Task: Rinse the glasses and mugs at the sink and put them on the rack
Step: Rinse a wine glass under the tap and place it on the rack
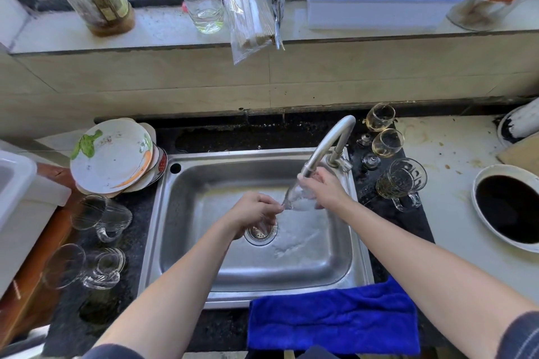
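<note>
Right hand (323,188): closed round bowl of a stemmed glass (300,198), held tilted under the running faucet (326,146), over the sink (163,213).
Left hand (252,214): pinching the stem end, fingers together.
Handling, judged: light, rigid, thin-walled, wet and slippery; stem the weak point; best gripped by the bowl, stem only steadied.
Awaiting rinse, right worktop (455,154): two wine glasses (388,143), cut-glass mug (401,181).
Left worktop: glass mugs (100,217).
Rack: not identifiable.
</note>
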